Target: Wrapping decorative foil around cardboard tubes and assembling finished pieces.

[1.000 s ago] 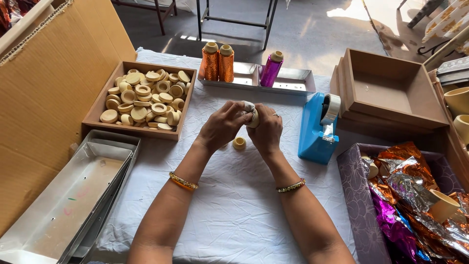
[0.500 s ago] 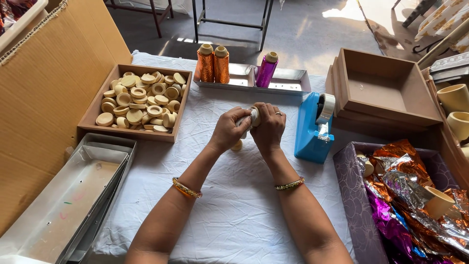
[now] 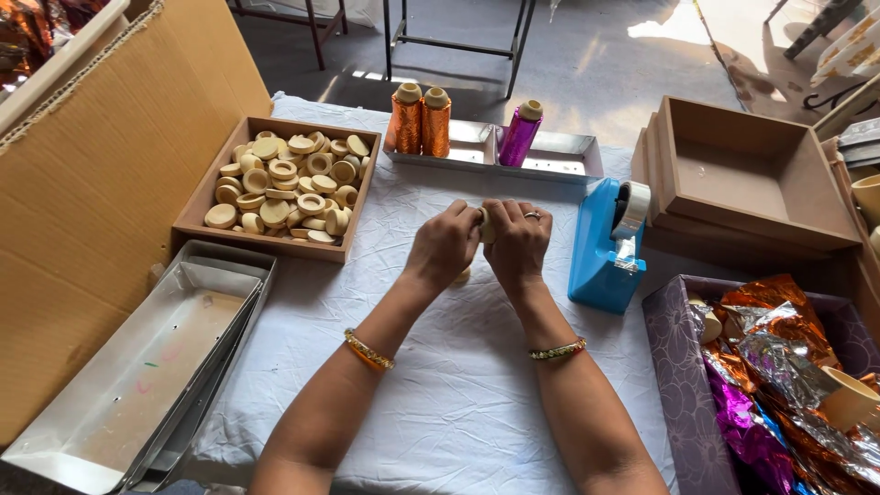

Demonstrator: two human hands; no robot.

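My left hand [image 3: 444, 246] and my right hand [image 3: 518, 244] meet above the middle of the white cloth [image 3: 449, 385], both closed around one small cream wooden piece [image 3: 485, 225] that shows only between the fingers. Under my left hand a second small wooden ring [image 3: 464, 274] lies on the cloth, mostly hidden. To the left a wooden tray [image 3: 197, 220] holds several cream wooden rings and discs [image 3: 289, 188]. A blue tape dispenser [image 3: 600, 243] stands just right of my right hand.
Two orange thread spools [image 3: 422, 119] and a purple spool [image 3: 521, 134] stand in metal trays [image 3: 564, 156] at the back. Stacked metal trays [image 3: 147, 367] lie front left beside a cardboard wall [image 3: 101, 183]. Empty wooden boxes [image 3: 752, 174] and a purple box of foil wrappers [image 3: 770, 376] sit right.
The white wrap seen on the piece earlier is no longer visible; my hands have closed tighter around the piece and sunk a little towards the cloth. The camera view shifted slightly.
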